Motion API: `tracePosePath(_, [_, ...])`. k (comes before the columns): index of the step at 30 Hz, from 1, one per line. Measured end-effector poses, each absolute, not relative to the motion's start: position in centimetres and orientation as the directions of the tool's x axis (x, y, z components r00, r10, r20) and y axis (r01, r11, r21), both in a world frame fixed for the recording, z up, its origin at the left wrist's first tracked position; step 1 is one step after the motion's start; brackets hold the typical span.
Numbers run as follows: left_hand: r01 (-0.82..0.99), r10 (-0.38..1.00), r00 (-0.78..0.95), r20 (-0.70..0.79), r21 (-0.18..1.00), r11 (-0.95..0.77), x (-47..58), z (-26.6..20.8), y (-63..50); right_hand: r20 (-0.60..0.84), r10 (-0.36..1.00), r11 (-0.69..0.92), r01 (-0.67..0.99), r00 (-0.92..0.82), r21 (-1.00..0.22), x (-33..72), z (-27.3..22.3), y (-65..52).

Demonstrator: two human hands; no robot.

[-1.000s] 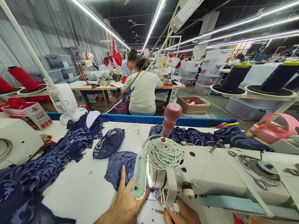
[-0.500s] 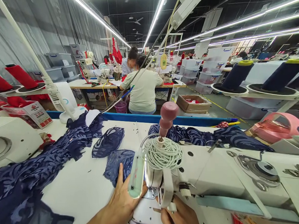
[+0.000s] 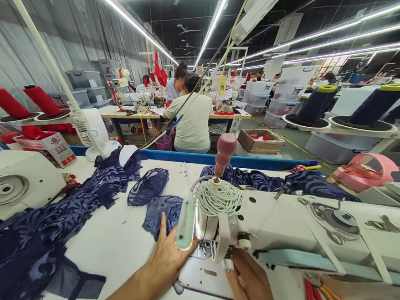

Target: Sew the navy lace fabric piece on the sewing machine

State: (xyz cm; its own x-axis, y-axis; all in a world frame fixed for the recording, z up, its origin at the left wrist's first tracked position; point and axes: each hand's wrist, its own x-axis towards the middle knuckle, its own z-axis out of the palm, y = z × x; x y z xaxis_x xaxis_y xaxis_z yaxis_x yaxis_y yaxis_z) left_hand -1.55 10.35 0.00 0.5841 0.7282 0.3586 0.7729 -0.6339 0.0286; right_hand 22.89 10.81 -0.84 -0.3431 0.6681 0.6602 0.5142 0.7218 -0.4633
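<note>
My left hand (image 3: 167, 255) lies palm down on the bed of a sewing machine (image 3: 211, 228), left of the needle. One finger stretches over a navy lace piece (image 3: 161, 213); the others are partly behind a pale green strip (image 3: 186, 224) on the machine head. My right hand (image 3: 254, 282) is right of the needle area, fingers bent together by the lower machine head. Their tips are partly hidden, and what they pinch, if anything, cannot be made out. The presser foot (image 3: 204, 247) stands between my hands over the metal plate (image 3: 208, 276). Another navy lace piece (image 3: 148, 187) lies farther back.
A long heap of navy patterned fabric (image 3: 79, 210) covers the left side. Orange- and red-handled tools (image 3: 327, 296) lie front right. Navy thread cones (image 3: 316, 103) and red cones (image 3: 42, 101) stand on holders. Two people (image 3: 192, 108) are at a table ahead.
My right hand has shifted right, its fingertips drawing back from beside the presser foot. My left hand stays by the lace piece. The view has shifted slightly.
</note>
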Motion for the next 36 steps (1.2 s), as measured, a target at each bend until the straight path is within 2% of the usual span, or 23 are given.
tracePosePath(19, [0.718, 0.746, 0.535, 0.397, 0.253, -0.649, -1.6, -0.5, 10.0, 0.721, 0.634, 0.740, 0.492, -0.279, -0.459, 22.3, 0.5, 11.0])
tracePosePath(27, [0.727, 0.707, 0.515, 0.485, 0.189, -0.660, -1.4, -2.1, 9.8, 0.716, 0.628, 0.744, 0.504, -0.304, -0.439, 22.6, 0.0, 10.6])
tracePosePath(32, [0.737, 0.706, 0.560, 0.434, 0.129, -0.664, -1.4, -1.8, 9.8, 0.740, 0.583, 0.759, 0.550, -0.337, -0.348, 23.0, -1.2, 10.6])
tracePosePath(36, [0.759, 0.719, 0.536, 0.442, 0.121, -0.640, -1.6, -2.2, 10.0, 0.708, 0.586, 0.772, 0.538, -0.394, -0.339, 23.2, -1.4, 10.7])
